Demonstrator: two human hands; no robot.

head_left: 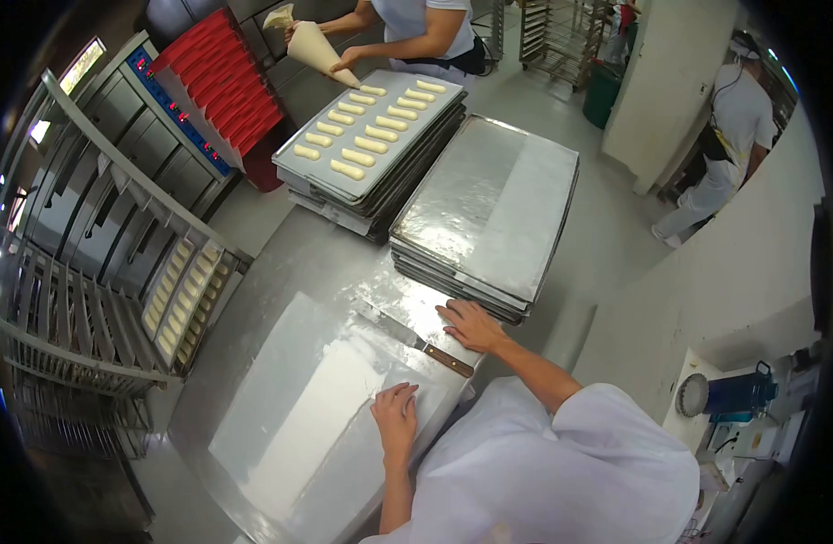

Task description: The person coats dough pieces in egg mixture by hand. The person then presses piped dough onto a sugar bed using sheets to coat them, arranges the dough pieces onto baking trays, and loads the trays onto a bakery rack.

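Note:
My left hand [396, 415] rests at the near edge of a sheet of paper [285, 349], its fingers loosely bent and apart, holding nothing that I can see. A flat strip of white cream or batter [312, 422] lies spread along this paper. My right hand [472, 326] lies with fingers stretched on the metal table, close to a stack of baking trays [475, 204]. Between my hands is a long-bladed knife [445, 358] with a riveted wooden handle; neither hand touches it. Pale paper covers part of the top tray.
Across the table, a co-worker's hands squeeze a piping bag [317, 50] over a tray of piped batter strips [348, 131]. A wheeled rack [90, 299] with filled trays stands left, near red stacked bins [222, 82]. Another person [738, 118] is at right, behind a wall.

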